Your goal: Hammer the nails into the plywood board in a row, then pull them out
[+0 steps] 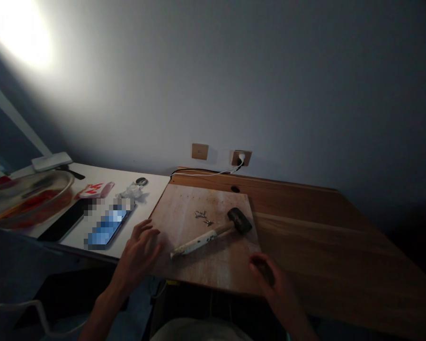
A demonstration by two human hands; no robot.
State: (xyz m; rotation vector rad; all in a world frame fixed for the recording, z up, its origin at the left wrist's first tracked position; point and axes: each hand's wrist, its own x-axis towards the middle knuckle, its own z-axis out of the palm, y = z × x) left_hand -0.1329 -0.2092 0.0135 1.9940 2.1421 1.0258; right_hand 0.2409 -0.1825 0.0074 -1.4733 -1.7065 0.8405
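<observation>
A dim room, seen from above a person's two bare hands. Nearest the viewer, the left hand (138,253) lies open with its fingers spread, touching the near left edge of a wooden board (184,203) and holding nothing. The right hand (270,279) sits at the board's near right corner, fingers curled inward. It is blurred, so whether it grips the corner cannot be told.

The board rests flat on a brown wooden table (323,237). A hammer (213,233) lies across the middle of the board between the two hands and apart from both, its pale handle pointing towards the left hand and its dark head angled away to the right. Just beyond the handle lies a small cluster of metal nails (203,218).

To the left stands a white table (156,182) with a lit phone (108,227), a flat black object (62,221), a red and white packet (95,189) and a glass dish (28,199). Farthest away, on the grey wall, a white cable (213,173) runs to a plug in a socket (240,157).
</observation>
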